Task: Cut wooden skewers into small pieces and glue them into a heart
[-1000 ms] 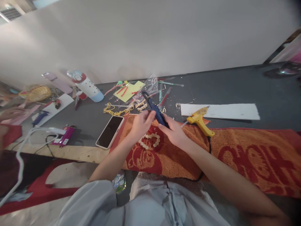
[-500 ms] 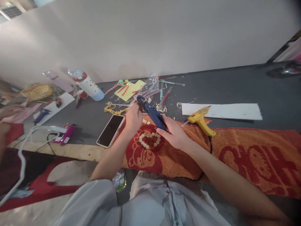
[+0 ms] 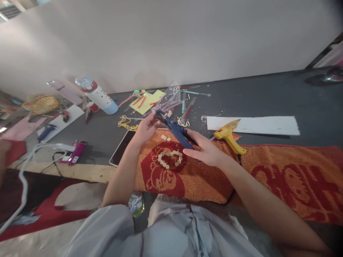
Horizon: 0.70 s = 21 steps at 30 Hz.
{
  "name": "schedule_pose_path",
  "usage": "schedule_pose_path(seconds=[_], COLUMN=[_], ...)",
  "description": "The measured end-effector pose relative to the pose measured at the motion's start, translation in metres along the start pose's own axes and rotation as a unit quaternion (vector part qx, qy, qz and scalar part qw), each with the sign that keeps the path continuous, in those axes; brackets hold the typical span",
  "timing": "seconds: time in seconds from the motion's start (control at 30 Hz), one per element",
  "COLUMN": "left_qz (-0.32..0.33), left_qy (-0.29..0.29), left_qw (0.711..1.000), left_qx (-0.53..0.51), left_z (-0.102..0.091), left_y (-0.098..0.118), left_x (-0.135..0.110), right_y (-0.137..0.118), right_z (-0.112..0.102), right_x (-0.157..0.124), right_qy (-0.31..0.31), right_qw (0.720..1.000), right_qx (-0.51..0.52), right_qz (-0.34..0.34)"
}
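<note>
My right hand (image 3: pixel 205 150) is closed round the handle of a dark blue glue gun (image 3: pixel 174 127) held above an orange and red towel (image 3: pixel 268 178). The gun's nozzle points away to the left. At that nozzle my left hand (image 3: pixel 146 127) pinches a small pale piece against the tip. Below both hands, a heart-shaped ring of small pale pieces (image 3: pixel 169 158) lies on the towel's red patch. A few loose pale pieces (image 3: pixel 165 137) lie beside it.
A yellow glue gun (image 3: pixel 227 135) rests by a white strip (image 3: pixel 254 125). A phone (image 3: pixel 120 150) lies under my left forearm. Yellow cord (image 3: pixel 127 124), yellow paper (image 3: pixel 146 101), a clear bag with sticks (image 3: pixel 171 98), a dotted bottle (image 3: pixel 98 94) and a purple lighter (image 3: pixel 73 153) are spread on the grey floor.
My left hand has moved from the gun's body up to its nozzle and now pinches a small piece there. My right hand and the gun have shifted slightly right.
</note>
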<state>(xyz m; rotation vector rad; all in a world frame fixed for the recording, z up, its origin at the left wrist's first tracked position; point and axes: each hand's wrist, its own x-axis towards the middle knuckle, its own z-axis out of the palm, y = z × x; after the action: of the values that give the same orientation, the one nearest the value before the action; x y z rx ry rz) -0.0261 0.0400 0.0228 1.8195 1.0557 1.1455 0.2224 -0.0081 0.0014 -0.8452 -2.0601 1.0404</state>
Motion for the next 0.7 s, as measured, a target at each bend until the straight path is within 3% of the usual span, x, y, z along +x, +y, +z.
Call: schedule_pose_path(seconds=[0.3,0.53,0.7], left_qz=[0.001,-0.019,-0.029], left_qy=[-0.001,0.011,0.053], left_qw=[0.992,0.992,0.997], left_qx=[-0.126,-0.128,-0.053], left_z=[-0.002,-0.004,0.004], left_y=[-0.008,-0.011,0.002], left_x=[-0.005,-0.004,-0.004], right_y=[0.01,0.006,0.002], right_z=[-0.002,-0.003,-0.003], right_x=[-0.004,-0.005,-0.002], right_qy=[-0.038,-0.049,-0.005], right_qw=[0.997,0.994,1.0], right_qx=[0.071,0.097,0.022], right_qz=[-0.007,0.001,-0.008])
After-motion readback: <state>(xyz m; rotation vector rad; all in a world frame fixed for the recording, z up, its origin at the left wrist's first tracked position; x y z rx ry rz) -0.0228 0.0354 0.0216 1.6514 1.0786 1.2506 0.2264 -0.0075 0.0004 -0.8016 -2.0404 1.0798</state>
